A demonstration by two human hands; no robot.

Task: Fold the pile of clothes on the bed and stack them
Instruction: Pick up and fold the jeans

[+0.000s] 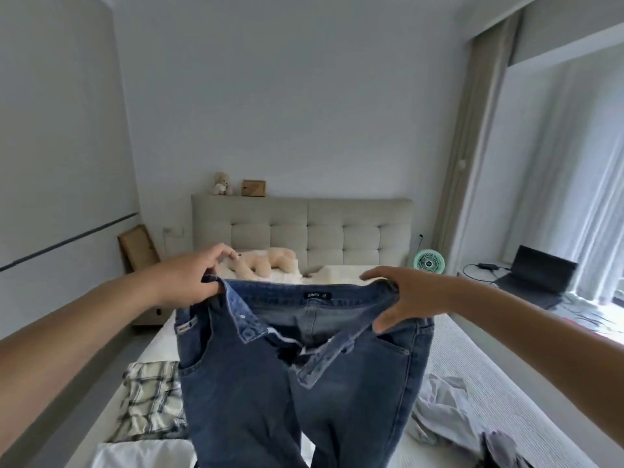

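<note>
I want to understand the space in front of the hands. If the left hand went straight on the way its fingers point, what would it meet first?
Probably the plush toy lying near the headboard. The left hand, pinching the jeans at the waistband, points toward it; depth is unclear.

Both bare forearms reaching forward, entering from 8 and 4 o'clock. Left hand [189, 276] at 10 o'clock of centre, fingers and thumb pinching the jeans [270, 383] waistband. Right hand [410, 297] at 2 o'clock, thumb over the waistband, fingers spread beneath it.
</note>
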